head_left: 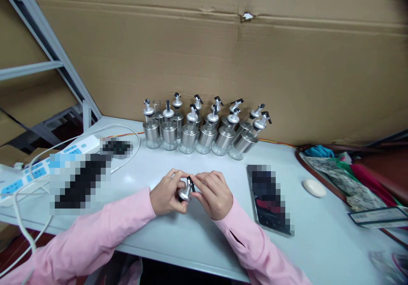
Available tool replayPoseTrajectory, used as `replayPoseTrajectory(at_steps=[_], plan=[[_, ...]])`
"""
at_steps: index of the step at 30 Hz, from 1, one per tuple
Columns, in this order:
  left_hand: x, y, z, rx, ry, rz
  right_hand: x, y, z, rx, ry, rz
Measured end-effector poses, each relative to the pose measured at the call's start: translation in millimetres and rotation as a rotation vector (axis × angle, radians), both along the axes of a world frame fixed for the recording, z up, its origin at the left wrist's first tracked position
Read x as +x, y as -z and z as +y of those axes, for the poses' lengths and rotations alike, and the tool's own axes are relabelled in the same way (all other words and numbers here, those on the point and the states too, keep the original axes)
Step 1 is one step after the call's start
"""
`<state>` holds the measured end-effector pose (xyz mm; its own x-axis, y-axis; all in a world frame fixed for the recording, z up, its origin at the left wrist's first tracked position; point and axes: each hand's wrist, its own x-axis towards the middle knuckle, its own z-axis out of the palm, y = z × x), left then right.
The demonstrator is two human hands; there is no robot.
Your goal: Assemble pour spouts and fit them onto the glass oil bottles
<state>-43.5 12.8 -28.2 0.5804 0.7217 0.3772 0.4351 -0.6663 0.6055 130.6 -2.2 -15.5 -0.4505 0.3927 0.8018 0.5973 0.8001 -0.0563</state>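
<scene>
Close to the table's front edge, my left hand (168, 193) is closed around a silver pour spout (184, 193) with a black flip cap. My right hand (215, 193) pinches the black cap (191, 184) at the spout's tip between thumb and fingers. Past my hands, glass bottles with steel sleeves (188, 140) stand in two rows. Most of them carry silver spouts with black caps. One bottle (157, 111) in the back row, at the left, has a bare glass neck.
To the left lie power strips (36, 173), a white cable (24, 223) and a blurred dark object (84, 181). A blurred phone-like slab (269, 200) and a white oval object (314, 188) are on the right, near a bag (344, 174). Cardboard (204, 51) stands behind the bottles.
</scene>
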Motion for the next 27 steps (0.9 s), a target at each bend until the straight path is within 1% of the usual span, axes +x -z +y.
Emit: replayPoseTrajectory(at_steps=[2, 3, 5, 7, 8, 10, 11, 13, 17, 22, 27], plan=[[0, -0.5, -1, -0.043, -0.022, -0.001, -2, -2.4, -2, 0.016, 0.019, -0.001], [0, 0.3, -2, -0.047, -0.011, 0.009, -2, -3.3, -3, 0.009, 0.016, 0.016], [1, 3.6, -2, 0.015, 0.071, 0.043, 1, -4.3, -1, -0.041, 0.004, 0.102], [2, 7.0, -1, 0.134, 0.174, 0.056, 5, -4.4, 1, -0.116, -0.003, 0.187], [2, 8.0, 0, 0.184, 0.172, 0.038, 7, -4.0, 3, -0.15, -0.006, 0.202], [2, 8.1, 1, 0.251, 0.094, -0.01, 8, -2.4, 5, -0.199, -0.027, 0.184], [2, 7.4, 1, 0.27, 0.052, -0.03, 7, -1.1, 5, -0.22, -0.041, 0.168], [2, 5.7, 1, 0.282, 0.015, -0.047, 5, 1.9, 5, -0.246, -0.056, 0.14], [1, 4.3, -1, 0.214, 0.005, -0.037, 0, 6.8, 5, -0.251, -0.057, 0.046], [1, 2.6, -2, 0.078, 0.004, -0.001, 1, 5.8, 3, -0.233, -0.009, 0.006], [4, -2.6, -4, -0.114, 0.008, -0.037, -3, 3.2, 0, -0.122, 0.034, -0.053]])
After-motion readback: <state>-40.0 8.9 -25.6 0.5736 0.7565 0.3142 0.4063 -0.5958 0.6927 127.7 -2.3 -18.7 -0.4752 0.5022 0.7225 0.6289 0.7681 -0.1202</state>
